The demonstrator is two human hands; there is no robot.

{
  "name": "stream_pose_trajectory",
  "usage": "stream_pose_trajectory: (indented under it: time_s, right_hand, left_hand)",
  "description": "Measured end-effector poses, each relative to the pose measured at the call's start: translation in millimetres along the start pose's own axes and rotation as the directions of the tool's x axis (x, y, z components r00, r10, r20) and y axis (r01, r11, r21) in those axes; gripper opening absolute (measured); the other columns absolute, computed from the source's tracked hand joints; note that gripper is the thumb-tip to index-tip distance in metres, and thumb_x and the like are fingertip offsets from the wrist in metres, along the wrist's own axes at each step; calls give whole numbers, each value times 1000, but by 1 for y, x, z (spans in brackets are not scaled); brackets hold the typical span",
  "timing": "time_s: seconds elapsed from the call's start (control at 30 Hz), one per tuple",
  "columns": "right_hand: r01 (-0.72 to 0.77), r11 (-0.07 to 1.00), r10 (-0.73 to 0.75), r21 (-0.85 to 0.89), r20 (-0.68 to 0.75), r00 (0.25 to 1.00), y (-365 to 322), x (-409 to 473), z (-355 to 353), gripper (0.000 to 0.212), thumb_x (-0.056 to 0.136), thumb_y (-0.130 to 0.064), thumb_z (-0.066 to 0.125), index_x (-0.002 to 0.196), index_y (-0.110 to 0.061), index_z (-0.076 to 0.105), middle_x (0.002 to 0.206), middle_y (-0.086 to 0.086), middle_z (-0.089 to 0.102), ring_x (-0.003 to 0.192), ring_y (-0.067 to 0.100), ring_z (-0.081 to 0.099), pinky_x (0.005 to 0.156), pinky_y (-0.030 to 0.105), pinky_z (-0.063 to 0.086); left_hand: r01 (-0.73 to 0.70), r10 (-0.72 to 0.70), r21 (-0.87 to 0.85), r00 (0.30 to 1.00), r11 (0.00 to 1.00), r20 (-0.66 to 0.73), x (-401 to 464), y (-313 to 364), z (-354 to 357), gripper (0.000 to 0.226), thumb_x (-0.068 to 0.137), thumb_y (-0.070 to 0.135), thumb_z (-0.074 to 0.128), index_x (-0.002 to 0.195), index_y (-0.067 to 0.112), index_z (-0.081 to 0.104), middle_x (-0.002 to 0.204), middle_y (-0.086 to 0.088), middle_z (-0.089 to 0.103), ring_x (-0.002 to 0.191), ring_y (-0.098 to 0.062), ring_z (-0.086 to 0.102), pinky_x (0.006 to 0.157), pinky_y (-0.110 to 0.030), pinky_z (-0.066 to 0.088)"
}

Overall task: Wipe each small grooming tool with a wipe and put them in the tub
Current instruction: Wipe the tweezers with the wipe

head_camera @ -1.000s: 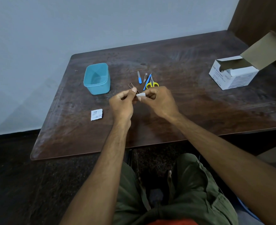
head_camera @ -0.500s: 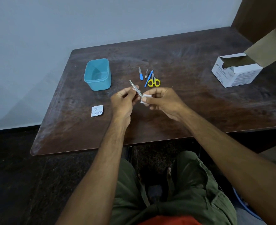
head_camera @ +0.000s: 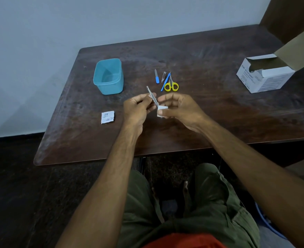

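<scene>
dark wooden desk (head_camera: 219, 111) against a pale wall, person seated at it, green trousers showing below. step in hand looks like the wiping of the first tool: left hand (head_camera: 137, 110) pinches silver tweezers (head_camera: 152, 96) about midway along, fingers curled round them, and right hand (head_camera: 179, 108) pinches a small white wipe (head_camera: 161, 111) wrapped over the tweezers' near end. both held just above the desk, in front of the person. the tweezers' long axis runs on a diagonal, near end low in the wipe, far end up and away to the left, roughly toward the tub (head_camera: 108, 76); can't tell which end is the tip. the blue tub sits open, well apart to the far left, and looks to have no tools in it, so the task is early by my read. still on the desk just beyond the hands: blue-handled file (head_camera: 157, 76), nail clipper (head_camera: 163, 76), a thin blue stick tool (head_camera: 165, 82), yellow-handled scissors (head_camera: 171, 85), all lying close together, the stick touching or crossing the scissors. torn wipe sachet (head_camera: 107, 117) lies to the left, open white box (head_camera: 265, 74) at far right. next move probably calls for drawing the wipe along the full length, then the left hand carrying the tweezers to the tub; thin slick metal, could slip out of a light pinch.
</scene>
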State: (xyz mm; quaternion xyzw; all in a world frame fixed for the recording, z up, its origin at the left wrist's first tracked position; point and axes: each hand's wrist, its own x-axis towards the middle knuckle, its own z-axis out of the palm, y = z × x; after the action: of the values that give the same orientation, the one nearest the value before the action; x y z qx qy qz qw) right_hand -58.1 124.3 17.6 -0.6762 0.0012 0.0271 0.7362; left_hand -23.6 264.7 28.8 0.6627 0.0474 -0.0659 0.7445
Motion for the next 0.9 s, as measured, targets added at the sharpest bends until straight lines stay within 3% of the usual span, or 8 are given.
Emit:
stream_pose_trajectory:
  time_s: [0.1,0.23,0.33,0.53,0.7,0.9]
  right_hand:
    - [30,1000,-31,-6,-62,998,-1,3,3,22,77,-2,77,94,-8,64,77,7,71,65,13,65,56,21,51]
    - [34,999,-34,-7,-19,999,4,1,-1,28,75,5,76,96,-10,65,83,7,71,72,18,67,61,25,53]
    - [31,993,-39,-110,-68,997,5,0,-3,27,74,-3,80,96,-9,65,86,11,70,74,20,65,59,25,51]
    - [94,971,-144,-219,-226,963,-16,13,1,21,74,-13,82,87,-8,66,72,-1,64,57,0,57,50,10,42]
    - [46,992,-79,-122,-279,957,-22,13,7,12,79,-10,78,76,-9,66,66,-1,65,49,-3,60,46,8,41]
    - [-5,988,-43,-154,-306,951,-12,6,11,12,78,-16,79,72,-13,69,61,-6,64,50,-4,53,47,8,38]
  left_hand:
    - [-10,10,-1,1000,1000,11,2,0,3,19,92,3,57,83,10,72,70,2,72,66,-10,65,69,-27,56]
    - [-6,6,9,1000,1000,5,2,1,2,18,93,3,57,84,9,71,74,-1,71,64,-9,64,64,-20,56]
    - [5,-6,35,1000,999,30,1,-4,1,17,93,3,57,85,9,72,78,-3,71,65,-8,65,63,-21,55]
    - [3,-17,113,993,994,120,-9,-12,6,13,92,2,58,90,3,71,74,-2,70,62,-6,65,62,-18,56]
    - [-47,26,146,990,988,142,-11,-11,8,13,92,4,59,89,5,72,75,-1,71,65,-6,67,64,-21,58]
    - [-47,24,184,992,982,125,-13,-13,5,20,93,3,57,80,11,71,71,2,69,62,-4,66,61,-18,56]
